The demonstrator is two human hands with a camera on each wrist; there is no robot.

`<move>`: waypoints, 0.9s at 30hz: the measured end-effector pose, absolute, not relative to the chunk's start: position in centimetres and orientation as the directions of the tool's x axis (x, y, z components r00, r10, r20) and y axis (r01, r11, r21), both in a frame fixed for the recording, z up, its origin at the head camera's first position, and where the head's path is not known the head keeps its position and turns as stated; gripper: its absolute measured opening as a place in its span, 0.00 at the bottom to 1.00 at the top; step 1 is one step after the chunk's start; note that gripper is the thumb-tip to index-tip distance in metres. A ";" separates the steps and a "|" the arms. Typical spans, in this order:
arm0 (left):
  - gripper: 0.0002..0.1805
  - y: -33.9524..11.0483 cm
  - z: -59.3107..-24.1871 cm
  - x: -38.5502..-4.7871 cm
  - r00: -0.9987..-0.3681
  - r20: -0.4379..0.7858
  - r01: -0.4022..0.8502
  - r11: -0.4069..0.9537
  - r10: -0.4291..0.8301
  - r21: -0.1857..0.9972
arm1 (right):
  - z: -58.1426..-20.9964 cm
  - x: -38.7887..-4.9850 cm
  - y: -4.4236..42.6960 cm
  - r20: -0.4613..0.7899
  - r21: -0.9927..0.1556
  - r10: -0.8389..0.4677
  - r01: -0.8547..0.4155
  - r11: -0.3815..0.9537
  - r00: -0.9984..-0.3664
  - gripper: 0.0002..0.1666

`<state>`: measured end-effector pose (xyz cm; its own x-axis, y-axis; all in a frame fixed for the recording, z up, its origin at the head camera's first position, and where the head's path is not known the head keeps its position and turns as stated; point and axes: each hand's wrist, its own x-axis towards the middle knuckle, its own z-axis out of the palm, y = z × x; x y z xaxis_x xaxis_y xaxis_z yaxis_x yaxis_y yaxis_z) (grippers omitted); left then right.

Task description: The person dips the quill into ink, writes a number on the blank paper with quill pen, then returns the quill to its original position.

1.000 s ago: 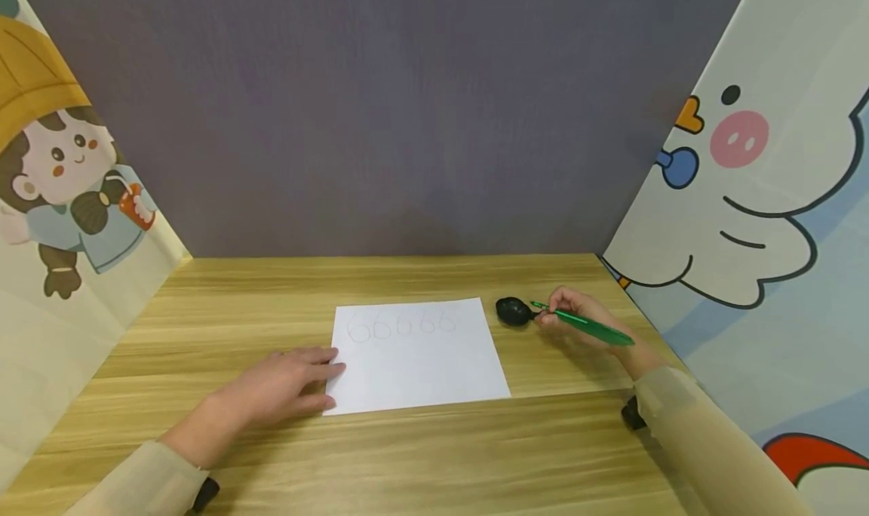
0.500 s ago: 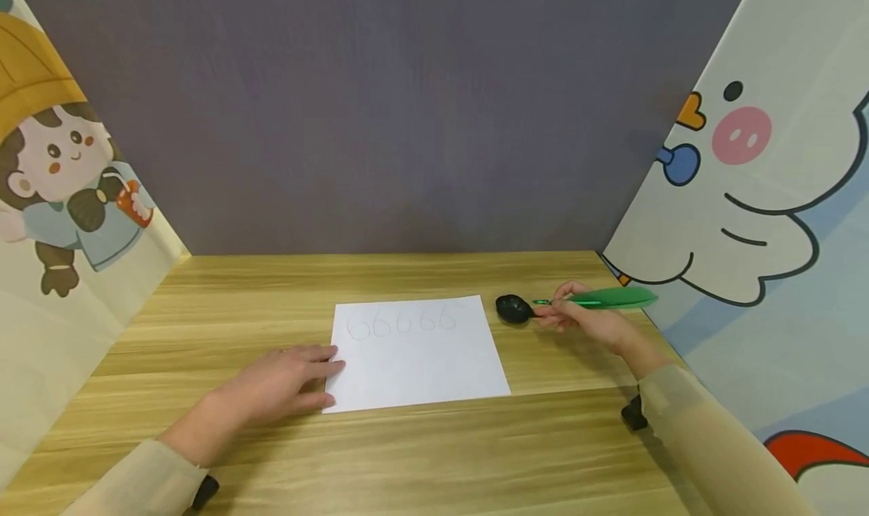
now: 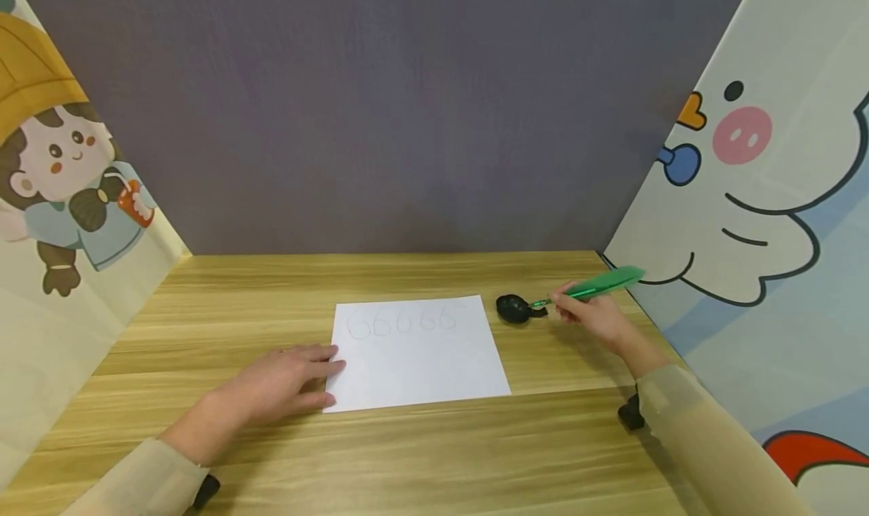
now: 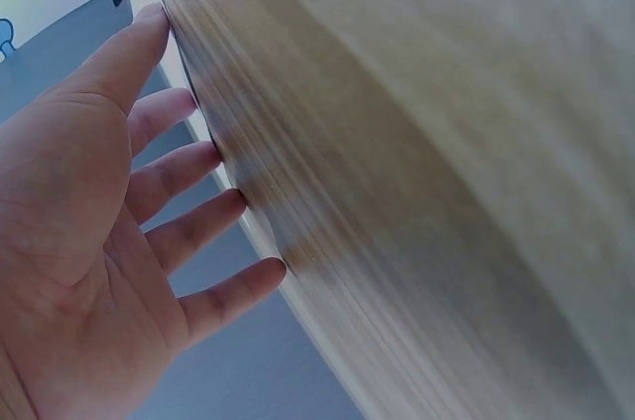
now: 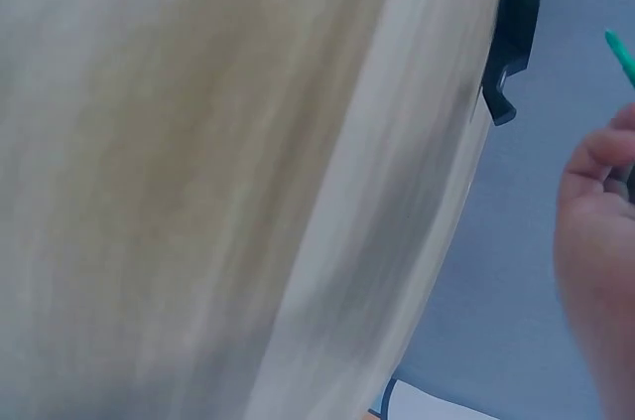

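Note:
In the head view my right hand [image 3: 594,320] pinches a green feather pen [image 3: 611,278], its tip pointing left beside the rounded black dish-like object with a short curved tail [image 3: 514,309]. The right wrist view shows the pen's green tip [image 5: 619,51] raised off the table, apart from the black object [image 5: 516,18]. On the left, my left hand [image 3: 281,384] rests with spread fingers on the left edge of a white sheet of paper [image 3: 421,373]. A row of faint, 6-like figures runs along the paper's upper part.
The wooden table [image 3: 407,463] ends at a dark grey back panel [image 3: 394,124]. Cartoon-printed side panels stand at left [image 3: 41,335] and right [image 3: 747,365], the right one near my right forearm.
My right hand's fingers have left the black object's tail, which is now uncovered. The pen has turned, its feather end swinging upward and its tip pointing down-left. My left hand stays put.

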<state>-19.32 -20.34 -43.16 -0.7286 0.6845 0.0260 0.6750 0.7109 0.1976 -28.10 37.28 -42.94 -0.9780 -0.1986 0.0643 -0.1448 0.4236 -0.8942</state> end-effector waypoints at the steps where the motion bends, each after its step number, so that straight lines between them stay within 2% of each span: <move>1: 0.31 -20.3 -43.2 -19.3 -0.729 0.026 0.674 0.712 0.684 0.196 | -42.9 -28.2 37.2 0.066 -0.898 -0.186 -0.140 0.418 -0.980 0.25; 12: 0.31 -20.3 -43.2 -19.4 -0.733 0.025 0.671 0.717 0.680 0.187 | -42.5 -29.4 37.0 0.013 -0.900 -0.190 -0.094 0.426 -0.982 0.31; 17: 0.30 -20.4 -43.3 -19.4 -0.731 0.036 0.676 0.715 0.681 0.178 | -42.9 -30.0 36.3 0.007 -0.913 -0.189 -0.084 0.399 -0.982 0.30; 27: 0.31 -20.4 -43.2 -19.4 -0.729 0.032 0.676 0.712 0.684 0.189 | -43.7 -31.1 35.8 0.025 -0.946 -0.212 -0.092 0.312 -0.977 0.16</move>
<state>-19.43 -20.37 -43.24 -0.7291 0.6836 0.0321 0.6760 0.7121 0.1894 -31.11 35.76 -43.69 -0.9769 -0.2121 0.0248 -0.0919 0.3124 -0.9455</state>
